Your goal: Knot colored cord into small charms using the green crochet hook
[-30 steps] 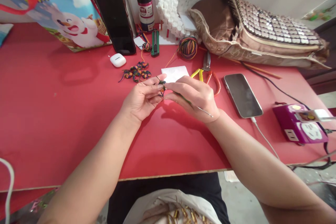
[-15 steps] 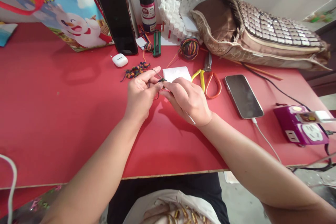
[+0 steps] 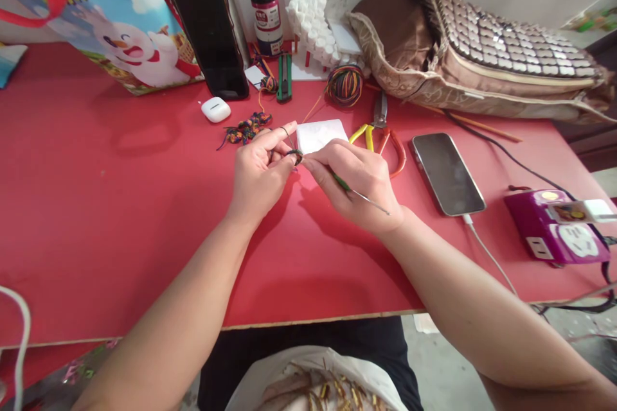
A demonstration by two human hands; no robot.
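My left hand (image 3: 260, 173) pinches a small knot of multicoloured cord (image 3: 295, 155) over the red table (image 3: 120, 205), with the forefinger stretched out above it. My right hand (image 3: 354, 180) is closed on a thin metal hook tool (image 3: 361, 194) with a green grip; its working end meets the cord knot and its tail sticks out past my wrist. Both hands touch at the knot.
Behind the hands lie a white pad (image 3: 321, 133), finished cord knots (image 3: 248, 128), a white earbud case (image 3: 215, 109), yellow and orange scissors (image 3: 380, 135) and a cord spool (image 3: 345, 85). A charging phone (image 3: 448, 173), a purple power strip (image 3: 559, 231) and a sequinned bag (image 3: 477, 58) sit to the right.
Both hands stayed at the knot, shifting slightly. My right hand turned, so the tool's metal tail shows past the wrist again as it did a second ago.
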